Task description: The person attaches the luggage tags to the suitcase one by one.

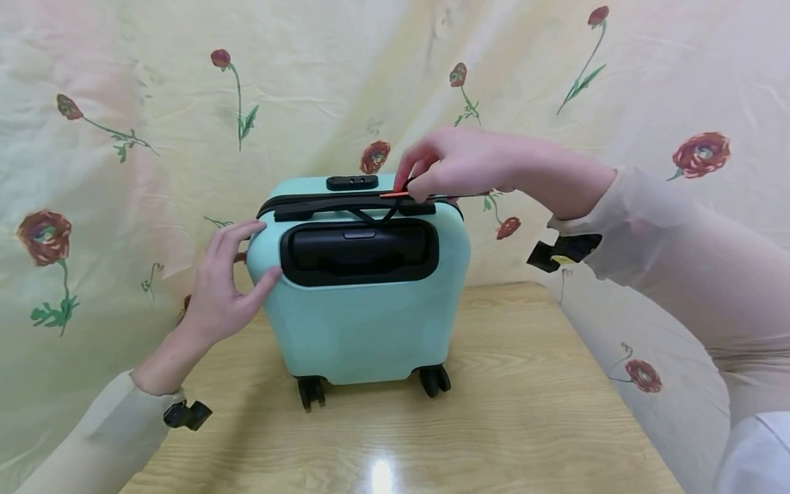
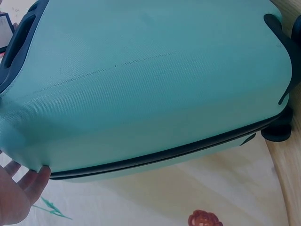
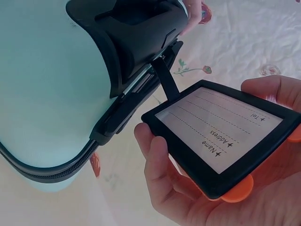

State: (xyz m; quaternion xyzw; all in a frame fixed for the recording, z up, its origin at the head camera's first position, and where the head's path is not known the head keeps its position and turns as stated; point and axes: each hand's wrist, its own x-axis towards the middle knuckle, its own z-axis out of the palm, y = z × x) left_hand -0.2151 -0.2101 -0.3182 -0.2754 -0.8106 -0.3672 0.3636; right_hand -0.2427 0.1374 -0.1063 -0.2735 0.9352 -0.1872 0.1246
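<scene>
Mint-green suitcase (image 1: 370, 329) seen upright on a wood-grain desk (image 1: 524, 412), borne on black wheels (image 1: 310, 393). Its recessed panel (image 1: 364, 271) is turned toward the wearer; a dark lock (image 1: 352, 182) is set on the top, beyond the zipper seam.

Left hand (image 1: 219, 288): ungripped, fingers spread, laid against the suitcase's upper left corner; the thumb is rested on the front face.

Right hand (image 1: 457, 165): a black-framed luggage tag (image 3: 221, 127) is grasped between thumb and fingers, above the right end of the top handle (image 1: 315, 206). Orange is shown at the tag's edge; "Name", "Address" and "Tel" are printed upside down in the right wrist view. A black strap (image 3: 167, 80) is run from tag to top handle; how it is fastened cannot be told.

Flower-printed cloth (image 1: 308, 103) is hung behind.
</scene>
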